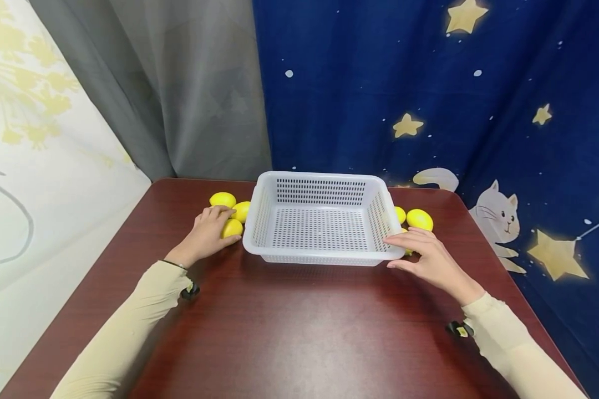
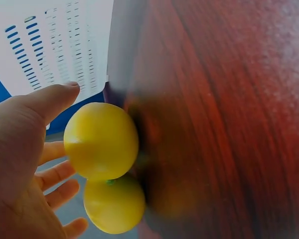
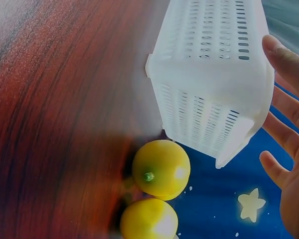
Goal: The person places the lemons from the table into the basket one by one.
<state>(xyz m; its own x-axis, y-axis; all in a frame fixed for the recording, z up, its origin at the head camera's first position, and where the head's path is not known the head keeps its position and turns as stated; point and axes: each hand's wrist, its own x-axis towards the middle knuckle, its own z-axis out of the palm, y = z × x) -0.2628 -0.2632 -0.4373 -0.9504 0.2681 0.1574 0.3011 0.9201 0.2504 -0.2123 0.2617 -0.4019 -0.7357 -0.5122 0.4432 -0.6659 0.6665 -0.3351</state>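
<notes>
A white perforated plastic basket [image 1: 319,256] stands near the table's far edge, its inside bare. Three lemons lie left of it, among them a near lemon [image 1: 232,228] and a far lemon [image 1: 222,200]. My left hand [image 1: 208,233] reaches around the near lemon with thumb and fingers apart; in the left wrist view the thumb does not close on this lemon [image 2: 101,141]. My right hand [image 1: 431,257] is at the basket's right front corner, fingers spread; whether they touch the rim I cannot tell. Right of the basket are more lemons, including one [image 1: 420,220] beyond that hand.
The brown wooden table [image 1: 299,332] stretches from the basket toward me. Behind it hang a grey curtain [image 1: 214,88] and a blue curtain [image 1: 349,88] with stars and a cat. A pale patterned cloth [image 1: 40,183] covers the left side.
</notes>
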